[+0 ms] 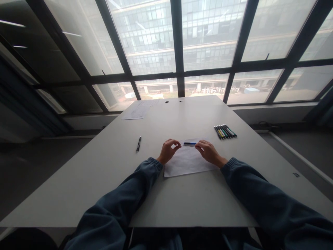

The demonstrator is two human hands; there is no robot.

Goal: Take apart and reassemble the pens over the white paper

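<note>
Both my hands hover over a white sheet of paper (186,163) lying on the grey table (104,173). A blue pen (189,143) is held level between them. My left hand (169,150) pinches its left end with curled fingers. My right hand (209,152) grips its right end, fingers also curled. Dark blue sleeves cover both forearms.
A row of several pens (225,131) lies to the right of the paper. One black pen (138,143) lies alone to the left. Another sheet of paper (137,111) rests at the far edge near the large windows (179,48).
</note>
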